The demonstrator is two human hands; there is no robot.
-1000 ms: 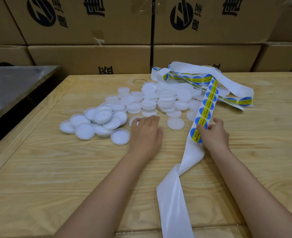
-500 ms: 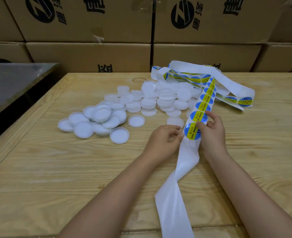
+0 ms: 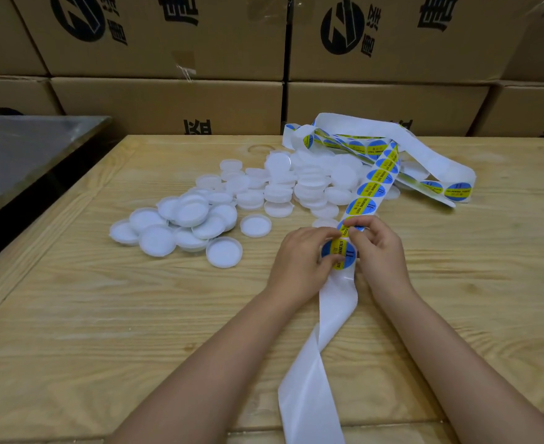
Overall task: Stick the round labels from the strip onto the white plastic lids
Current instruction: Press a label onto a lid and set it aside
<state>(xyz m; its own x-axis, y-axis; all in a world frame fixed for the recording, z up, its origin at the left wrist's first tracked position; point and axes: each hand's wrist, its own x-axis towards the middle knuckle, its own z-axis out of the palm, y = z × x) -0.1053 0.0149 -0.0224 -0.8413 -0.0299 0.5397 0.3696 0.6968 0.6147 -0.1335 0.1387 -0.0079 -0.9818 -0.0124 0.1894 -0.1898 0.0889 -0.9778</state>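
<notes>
Fingers (image 3: 326,234) of the left hand (image 3: 297,262) are curled and pinch the left rim of one round label (image 3: 339,253). The right hand (image 3: 381,251) pinches the strip (image 3: 365,195) just above this label with its fingertips. Whether a lid sits under the label, I cannot tell. Both hands are close together over the worktop (image 3: 120,315), a little right of its middle. The strip has its long axis from the near edge, where the bare white backing twists once, away and slightly to the right, and it ends in a loose heap near the far edge, in front of the cardboard boxes (image 3: 168,104). The yellow band of each label follows the length of the strip. The white lids (image 3: 280,187) lie in a pile beyond and left of the hands, not touching them. Wide bare wood stretches left of the forearms and also right of them. A steel surface (image 3: 24,149) stands beside the left edge, across a dark gap.
</notes>
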